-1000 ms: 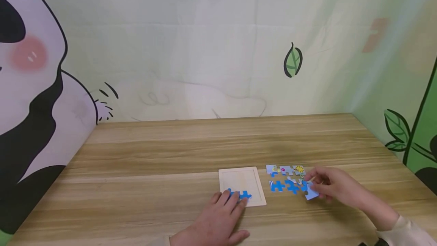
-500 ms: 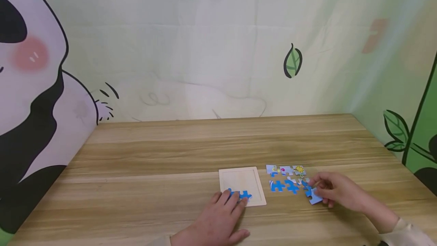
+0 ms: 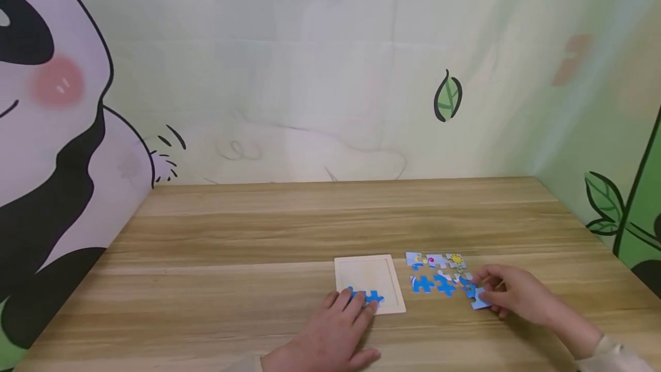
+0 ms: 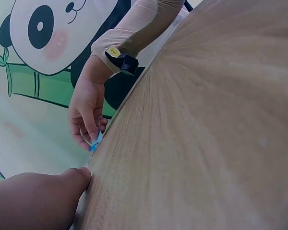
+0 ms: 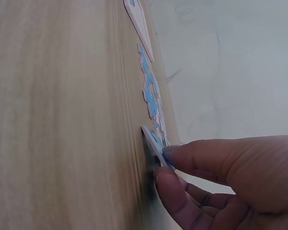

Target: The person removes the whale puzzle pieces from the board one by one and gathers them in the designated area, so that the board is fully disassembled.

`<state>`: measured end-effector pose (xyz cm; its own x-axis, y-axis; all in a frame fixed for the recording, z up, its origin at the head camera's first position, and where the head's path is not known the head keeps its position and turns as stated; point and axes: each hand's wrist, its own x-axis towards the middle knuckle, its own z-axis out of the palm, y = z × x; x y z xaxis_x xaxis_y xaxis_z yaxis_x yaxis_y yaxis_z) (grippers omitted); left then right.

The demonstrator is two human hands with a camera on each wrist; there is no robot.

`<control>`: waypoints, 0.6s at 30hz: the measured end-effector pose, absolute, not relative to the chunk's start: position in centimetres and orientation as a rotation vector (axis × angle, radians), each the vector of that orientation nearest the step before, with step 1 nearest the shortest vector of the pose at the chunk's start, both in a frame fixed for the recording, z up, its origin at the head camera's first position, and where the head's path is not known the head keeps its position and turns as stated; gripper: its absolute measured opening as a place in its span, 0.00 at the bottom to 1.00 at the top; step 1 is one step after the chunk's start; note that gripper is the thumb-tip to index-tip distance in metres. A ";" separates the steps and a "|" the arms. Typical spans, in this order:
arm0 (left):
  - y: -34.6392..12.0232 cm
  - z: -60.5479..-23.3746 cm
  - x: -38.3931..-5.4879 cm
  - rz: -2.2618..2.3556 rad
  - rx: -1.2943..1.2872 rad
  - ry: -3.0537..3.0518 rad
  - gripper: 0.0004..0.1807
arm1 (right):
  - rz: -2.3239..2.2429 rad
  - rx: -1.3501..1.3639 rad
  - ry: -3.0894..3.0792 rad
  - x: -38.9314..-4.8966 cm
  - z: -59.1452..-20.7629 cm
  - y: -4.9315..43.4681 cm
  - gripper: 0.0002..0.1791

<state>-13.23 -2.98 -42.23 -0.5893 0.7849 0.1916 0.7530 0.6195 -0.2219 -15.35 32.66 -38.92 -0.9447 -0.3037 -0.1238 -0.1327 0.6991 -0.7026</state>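
Observation:
My left hand [image 3: 330, 329] rests palm down at the near edge of a square wooden puzzle tray [image 3: 400, 296], its fingertips on blue puzzle pieces [image 3: 374, 296] along the tray's near side. To the right of the tray, my right hand [image 3: 521, 296] pinches a light-blue puzzle piece [image 3: 480, 299] between thumb and fingers. In the right wrist view this piece [image 5: 152, 139] tilts, with one edge close to the tabletop. Other blue pieces [image 3: 444, 286] lie just left of it. The left wrist view shows my left thumb [image 4: 77, 179] and, beyond, the right hand [image 4: 88, 112] with its piece.
A row of picture pieces [image 3: 436, 260], one with a yellow sun, lies behind the loose blue ones. The wood-grain table [image 3: 232, 228] ends at a backdrop [image 3: 310, 90] printed with a panda and leaves.
Over the second, my right hand has drawn the pinched puzzle piece slightly right and toward me, away from the other loose pieces. The left hand stays put; the head view has shifted slightly.

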 end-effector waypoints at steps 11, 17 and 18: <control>-3.0 -42.2 -13.3 0.162 -1.275 -2.575 0.34 | -1.030 -0.306 2.752 -15.2 -39.0 32.5 0.13; -3.1 -42.3 -13.4 0.171 -1.295 -2.577 0.33 | -1.004 -0.392 2.813 -15.2 -38.0 31.4 0.12; -3.1 -42.3 -13.4 0.169 -1.298 -2.582 0.34 | -1.005 -0.410 2.821 -15.3 -37.8 31.0 0.12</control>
